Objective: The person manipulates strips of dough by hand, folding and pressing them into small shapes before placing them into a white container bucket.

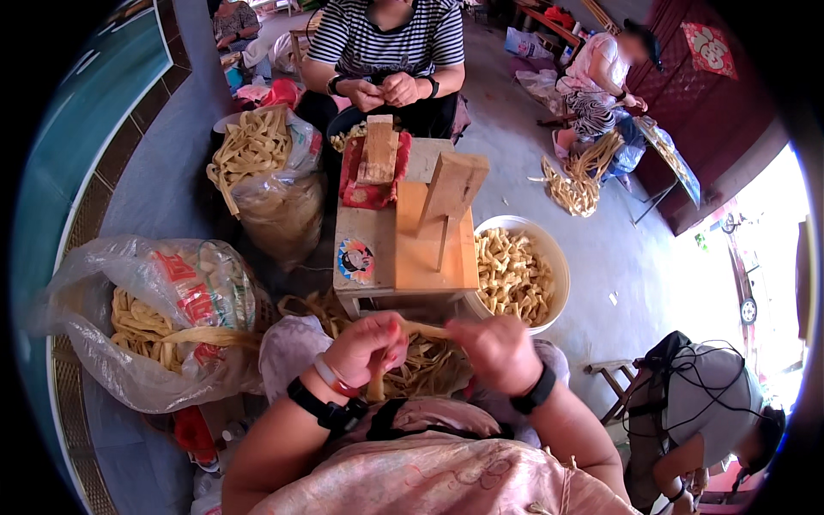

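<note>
Pale husk strip [421, 330] pinched between both hands, left [371, 345] and right [496, 350]; red-printed plastic bag [184, 296] at left.

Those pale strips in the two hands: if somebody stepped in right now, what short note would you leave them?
Left hand: closed on a pale strip, pinching its end.
Right hand: gripping the same strip's other end, over the lap.
Loose strips are heaped in the lap below the hands; more fill the plastic bag at left.
Done: the white tub at right holds many short folded pieces.
Left: the strip in hand is unfinished, and the lap heap and bag are still full.
</note>
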Demonstrator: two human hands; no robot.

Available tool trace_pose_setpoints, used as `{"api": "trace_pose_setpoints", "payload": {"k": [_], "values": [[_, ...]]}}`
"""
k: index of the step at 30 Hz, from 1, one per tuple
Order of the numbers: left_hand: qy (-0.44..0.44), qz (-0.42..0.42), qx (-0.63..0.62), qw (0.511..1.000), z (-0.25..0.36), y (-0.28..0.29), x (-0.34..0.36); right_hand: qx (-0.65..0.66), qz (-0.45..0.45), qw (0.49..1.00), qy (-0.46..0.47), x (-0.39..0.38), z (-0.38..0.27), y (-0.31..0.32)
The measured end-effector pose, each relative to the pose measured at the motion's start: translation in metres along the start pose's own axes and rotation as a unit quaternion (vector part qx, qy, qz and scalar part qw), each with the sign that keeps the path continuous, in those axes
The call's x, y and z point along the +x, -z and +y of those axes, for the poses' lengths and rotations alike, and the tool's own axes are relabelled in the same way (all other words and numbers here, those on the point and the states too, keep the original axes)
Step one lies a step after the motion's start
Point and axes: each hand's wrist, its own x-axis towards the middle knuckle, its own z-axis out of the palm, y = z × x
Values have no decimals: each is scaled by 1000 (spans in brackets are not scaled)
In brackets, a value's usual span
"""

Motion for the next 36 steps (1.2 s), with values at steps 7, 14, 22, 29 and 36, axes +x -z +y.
{"api": "trace_pose_setpoints", "payload": {"k": [7,14,22,29,36], "values": [[-323,3,682,656,-10,-25,5,227,-57,969,-85,-11,-26,-22],[75,-76,343,933,-30,-14,-5,28,-2,1000,12,-19,-28,-20],[-201,-17,573,794,-25,-34,6,651,74,615,-438,-35,1,-44],[-308,17,704,640,-22,-31,6,614,-5,610,-502,-16,-2,-26],[-264,121,526,799,-31,-17,16,110,21,974,-198,8,-28,-24]]}}
